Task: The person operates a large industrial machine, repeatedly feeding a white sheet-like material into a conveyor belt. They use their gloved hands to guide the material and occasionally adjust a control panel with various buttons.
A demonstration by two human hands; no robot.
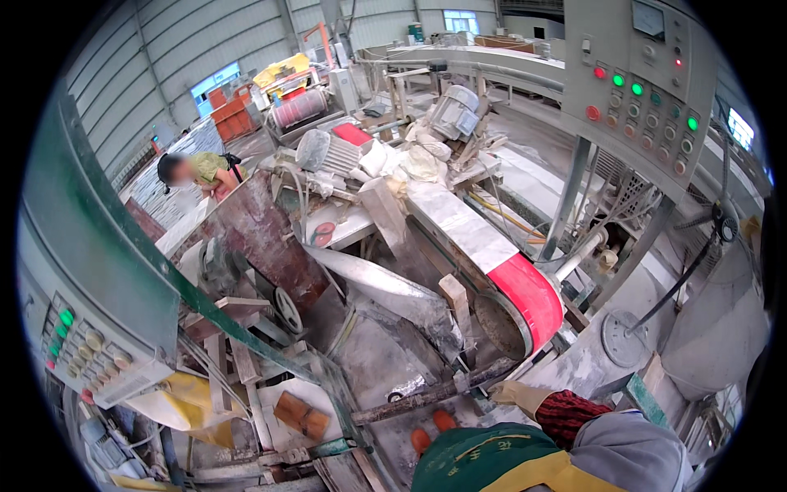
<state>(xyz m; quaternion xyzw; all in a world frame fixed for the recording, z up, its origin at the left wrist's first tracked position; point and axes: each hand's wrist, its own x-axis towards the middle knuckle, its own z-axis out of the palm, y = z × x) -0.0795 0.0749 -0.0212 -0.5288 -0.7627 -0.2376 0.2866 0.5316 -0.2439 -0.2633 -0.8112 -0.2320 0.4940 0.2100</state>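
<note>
Green apron (492,455) is covering my front; my gloved right hand (522,395) is lying beside the grimy bar (426,398) — perhaps for support — its closure and hold I cannot tell.

The red-ended guard (531,299) has a smooth, glossy red end. L of it, you've a shiny, dusty metal chute (381,279); just L, a matt, rough wood block (455,299). Above R, the ctrl box (613,45) looks like smooth painted metal. Below, your sleeve (630,451) = matt cloth, cuff (568,416) = rough knit.
</note>
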